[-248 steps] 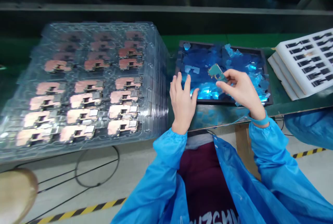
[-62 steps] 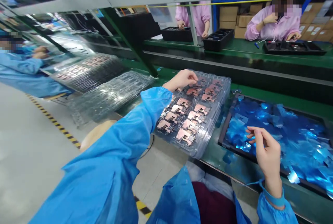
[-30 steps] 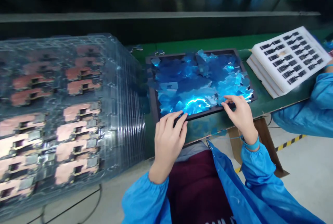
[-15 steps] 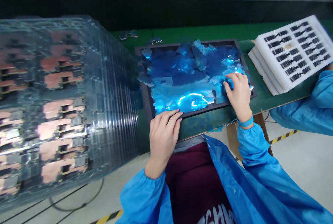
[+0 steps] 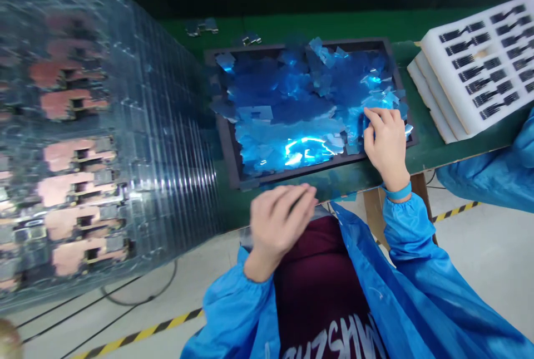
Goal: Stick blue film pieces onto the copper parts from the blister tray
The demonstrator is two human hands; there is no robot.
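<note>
A dark shallow tray (image 5: pixel 227 153) lies on the green bench, heaped with pieces of shiny blue film (image 5: pixel 287 106). Over the tray's right end, my right hand (image 5: pixel 387 142) has its fingertips on or just above the film. Its thumb is apart from the index finger, and nothing shows between them. My left hand (image 5: pixel 281 222) hovers in front of the tray at the bench edge, slightly blurred, palm down with fingers stretched out and holding nothing visible. A blue band circles my right wrist.
A tall stack of clear plastic trays (image 5: pixel 167 142) with copper-coloured parts stands at left. White foam trays (image 5: pixel 454 92) holding black parts are stacked at right, near another person's blue sleeve (image 5: pixel 479 181). Small metal parts (image 5: pixel 251 40) lie behind the dark tray on the green bench (image 5: pixel 292 25).
My left hand has come off the tray's front edge, moving toward my body and to the right. My right hand stays at the film, its fingers slightly shifted. The camera view has tilted down.
</note>
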